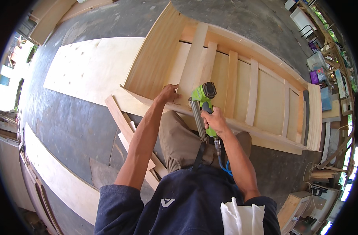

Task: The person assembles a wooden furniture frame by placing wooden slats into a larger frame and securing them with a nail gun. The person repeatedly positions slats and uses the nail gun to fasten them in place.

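My right hand (213,119) is wrapped around the handle of a green and black pneumatic nail gun (204,92), held over the near rail of a wooden frame. A blue air hose (225,167) runs from the base of its handle. My left hand (170,93) is closed at the near end of the leftmost wooden slat (193,58), by the near rail, with its fingers bent against the wood. The pale wooden frame (153,51) lies across my knees' far side, with several crosswise slats inside. The nail gun's tip is not clearly visible.
A large plywood sheet (92,66) lies on the grey floor at the left, partly under the frame. Another long board (57,168) lies nearer left. Loose wood strips (126,129) lie beside my left leg. Boxes, bins and scrap wood (323,74) line the right side.
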The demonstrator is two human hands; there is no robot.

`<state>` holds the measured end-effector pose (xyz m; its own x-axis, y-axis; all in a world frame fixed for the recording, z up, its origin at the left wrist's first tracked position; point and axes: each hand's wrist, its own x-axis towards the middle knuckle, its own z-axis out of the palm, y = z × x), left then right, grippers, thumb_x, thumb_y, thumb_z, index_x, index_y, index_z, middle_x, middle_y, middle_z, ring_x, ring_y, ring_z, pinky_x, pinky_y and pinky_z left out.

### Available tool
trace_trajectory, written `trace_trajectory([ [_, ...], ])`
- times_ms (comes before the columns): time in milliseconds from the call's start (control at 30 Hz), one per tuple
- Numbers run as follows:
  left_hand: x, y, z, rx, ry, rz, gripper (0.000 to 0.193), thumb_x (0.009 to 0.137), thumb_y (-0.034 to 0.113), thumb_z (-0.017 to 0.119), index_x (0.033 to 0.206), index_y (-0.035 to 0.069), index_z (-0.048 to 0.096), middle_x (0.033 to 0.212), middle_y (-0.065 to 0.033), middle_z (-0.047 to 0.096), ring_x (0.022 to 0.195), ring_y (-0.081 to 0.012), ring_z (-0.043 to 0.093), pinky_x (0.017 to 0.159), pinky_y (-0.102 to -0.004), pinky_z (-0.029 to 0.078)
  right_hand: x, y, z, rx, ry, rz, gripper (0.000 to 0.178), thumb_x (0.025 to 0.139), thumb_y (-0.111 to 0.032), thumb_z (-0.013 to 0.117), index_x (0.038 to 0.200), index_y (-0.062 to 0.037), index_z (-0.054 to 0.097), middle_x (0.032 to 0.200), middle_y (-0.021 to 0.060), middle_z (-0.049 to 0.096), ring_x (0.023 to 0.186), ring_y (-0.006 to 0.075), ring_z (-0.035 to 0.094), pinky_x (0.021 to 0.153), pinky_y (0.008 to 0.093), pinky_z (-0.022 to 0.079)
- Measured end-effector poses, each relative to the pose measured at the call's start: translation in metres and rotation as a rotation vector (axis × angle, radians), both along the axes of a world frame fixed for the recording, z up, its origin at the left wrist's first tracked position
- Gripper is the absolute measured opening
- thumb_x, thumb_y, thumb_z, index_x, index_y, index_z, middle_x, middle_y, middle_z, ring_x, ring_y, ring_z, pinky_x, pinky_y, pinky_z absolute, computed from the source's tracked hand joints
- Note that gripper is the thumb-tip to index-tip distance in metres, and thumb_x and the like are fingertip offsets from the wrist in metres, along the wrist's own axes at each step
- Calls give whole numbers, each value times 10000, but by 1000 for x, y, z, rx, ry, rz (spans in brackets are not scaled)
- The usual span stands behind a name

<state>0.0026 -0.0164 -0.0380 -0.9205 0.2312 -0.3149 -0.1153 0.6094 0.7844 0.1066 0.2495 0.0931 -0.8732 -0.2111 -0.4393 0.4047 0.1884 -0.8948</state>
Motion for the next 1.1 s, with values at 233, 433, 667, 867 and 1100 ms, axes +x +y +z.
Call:
trace_trajectory([
  [233, 1, 0, -3, 35, -49, 10, 758, 743, 230, 837, 1388, -18, 526, 727, -142, 677, 650, -193, 649, 624, -352, 499, 6, -1, -8, 62, -58, 28, 155, 842, -119, 649, 883, 23, 601, 588, 36, 551, 433, 119, 518, 420, 285, 439],
  [433, -1, -1, -3, 48, -68, 30, 764, 767, 228, 838, 1408, -19, 503, 738, -135, 677, 644, -172, 643, 612, -339, 515, 6, -1, -10, 21, -51, 31, 179, 842, -141, 656, 842, 30, 604, 573, 44, 559, 430, 124, 527, 416, 293, 433],
  [667, 0, -2, 2, 92, -99, 18, 771, 781, 241, 833, 1418, -23, 486, 772, -143, 675, 679, -170, 648, 601, -333, 525, 6, -5, -14, -14, -4, -5, 203, 840, -147, 659, 779, 37, 600, 558, 53, 564, 423, 130, 533, 414, 304, 429],
  [867, -1, -2, 1, 64, -127, 60, 845, 723, 265, 870, 1424, -11, 489, 792, -119, 679, 666, -179, 643, 624, -345, 515, 4, -4, -9, 70, -21, 52, 203, 829, -141, 654, 741, 32, 594, 545, 47, 557, 421, 129, 540, 421, 309, 437],
  [1100, -1, -5, -2, 114, -113, 42, 842, 736, 271, 863, 1431, -11, 478, 731, -85, 642, 643, -150, 603, 595, -323, 495, 2, -6, -5, 46, -18, 50, 214, 826, -149, 653, 720, 27, 591, 542, 47, 561, 419, 129, 548, 422, 306, 440],
])
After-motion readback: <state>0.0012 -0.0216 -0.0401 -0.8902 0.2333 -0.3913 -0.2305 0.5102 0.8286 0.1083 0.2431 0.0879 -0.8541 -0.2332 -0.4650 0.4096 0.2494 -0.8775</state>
